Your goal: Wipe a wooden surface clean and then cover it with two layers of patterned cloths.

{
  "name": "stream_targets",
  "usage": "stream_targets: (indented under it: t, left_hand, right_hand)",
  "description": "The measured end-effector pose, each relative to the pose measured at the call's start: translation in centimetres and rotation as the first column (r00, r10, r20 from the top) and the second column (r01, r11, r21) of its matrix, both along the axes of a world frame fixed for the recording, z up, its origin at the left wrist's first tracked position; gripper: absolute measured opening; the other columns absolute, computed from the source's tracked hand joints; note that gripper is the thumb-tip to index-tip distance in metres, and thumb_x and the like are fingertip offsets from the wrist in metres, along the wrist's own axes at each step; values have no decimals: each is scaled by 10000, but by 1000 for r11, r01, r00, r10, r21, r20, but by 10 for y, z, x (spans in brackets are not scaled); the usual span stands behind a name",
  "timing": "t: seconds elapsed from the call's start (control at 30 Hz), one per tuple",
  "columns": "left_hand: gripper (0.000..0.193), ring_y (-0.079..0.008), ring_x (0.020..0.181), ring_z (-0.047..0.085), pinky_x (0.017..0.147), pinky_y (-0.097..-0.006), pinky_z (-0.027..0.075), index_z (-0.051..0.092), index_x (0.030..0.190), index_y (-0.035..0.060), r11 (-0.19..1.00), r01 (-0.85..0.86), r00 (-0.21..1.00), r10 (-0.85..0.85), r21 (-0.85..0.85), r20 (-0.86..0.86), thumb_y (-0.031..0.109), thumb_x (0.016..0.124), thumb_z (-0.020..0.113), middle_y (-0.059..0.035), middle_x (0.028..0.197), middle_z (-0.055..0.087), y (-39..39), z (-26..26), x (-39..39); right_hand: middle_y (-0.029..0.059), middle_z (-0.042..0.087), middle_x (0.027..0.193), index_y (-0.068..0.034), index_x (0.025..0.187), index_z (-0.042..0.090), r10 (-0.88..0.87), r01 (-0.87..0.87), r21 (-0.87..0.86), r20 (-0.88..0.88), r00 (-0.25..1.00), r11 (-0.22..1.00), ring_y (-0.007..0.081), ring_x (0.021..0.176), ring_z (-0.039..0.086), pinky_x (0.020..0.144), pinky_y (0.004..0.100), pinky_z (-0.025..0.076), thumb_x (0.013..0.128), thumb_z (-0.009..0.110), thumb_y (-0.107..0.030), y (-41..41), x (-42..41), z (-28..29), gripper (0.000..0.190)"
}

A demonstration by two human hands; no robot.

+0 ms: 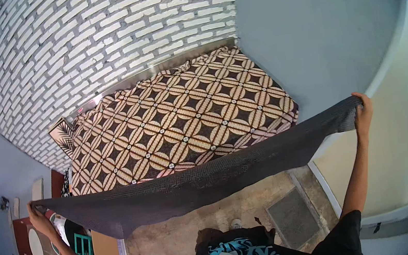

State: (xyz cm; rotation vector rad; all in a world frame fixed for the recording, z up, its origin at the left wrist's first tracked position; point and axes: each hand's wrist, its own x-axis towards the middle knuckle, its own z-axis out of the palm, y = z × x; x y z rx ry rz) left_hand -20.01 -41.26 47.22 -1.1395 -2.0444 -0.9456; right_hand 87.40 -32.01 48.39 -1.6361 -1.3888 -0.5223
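A dark grey cloth [196, 187] hangs stretched between my two outspread arms. At the far left, my left hand [41, 219] grips one upper corner of it. My right hand [363, 113], raised higher, is closed on the opposite corner. The top edge sags slightly, and the lower part falls in a soft fold. Beyond the cloth stands a table or bed-like surface [187, 118] covered with a brown and cream patterned cloth; the grey cloth hides its near side.
White brickwork [116, 34] rises behind the patterned surface, with a grey wall [311, 26] on the right. A framed leaf picture [62, 137] leans at the left end. A cardboard box [106, 251] and a green stool [84, 248] stand lower left. A grey mat [294, 218] lies on the floor.
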Motion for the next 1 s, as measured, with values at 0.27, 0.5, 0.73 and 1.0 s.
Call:
stream_targets:
  t: [0.27, 0.5, 0.73, 1.0]
  left_hand:
    - [181, -233, 941, 646, 837, -316, 481, 568, 1103, 17, 979, 156, 985, -165, 135, 59, 24, 972, 444, -144, 1014, 669, 55, 25, -17]
    - [140, -205, 692, 632, 617, -354, 467, 586, 1006, 13, 995, 56, 997, -59, -82, -43, 93, 984, 474, -179, 875, 639, 196, 21, -56]
    - [195, -150, 674, 624, 569, -302, 483, 583, 1061, 11, 948, 263, 895, -310, 179, 321, 95, 1019, 413, -100, 895, 646, 342, 68, -150]
    - [239, -187, 1021, 600, 898, -312, 489, 590, 1127, -22, 861, 196, 932, -312, 469, 184, 94, 1009, 417, -122, 1135, 633, 353, -6, -161]
  right_hand:
    - [96, 668, 980, -3, 1036, 643, 122, -107, 77, -219, 968, 991, 197, 918, 626, 860, 309, 477, 884, 532, 20, 119, 64, 6, 190]
    - [86, 688, 917, -8, 987, 670, 242, -285, -241, -193, 951, 928, 190, 890, 642, 855, 307, 467, 908, 591, -71, 292, 11, 10, 129]
    - [66, 709, 919, -41, 981, 696, 149, -132, -175, 92, 984, 976, 211, 890, 652, 868, 323, 469, 906, 599, -96, 431, -62, 67, 134]
    - [47, 671, 1153, -120, 1069, 701, 130, -129, 22, -71, 989, 991, 225, 1199, 512, 1034, 364, 352, 952, 543, -97, 441, -78, 28, 198]
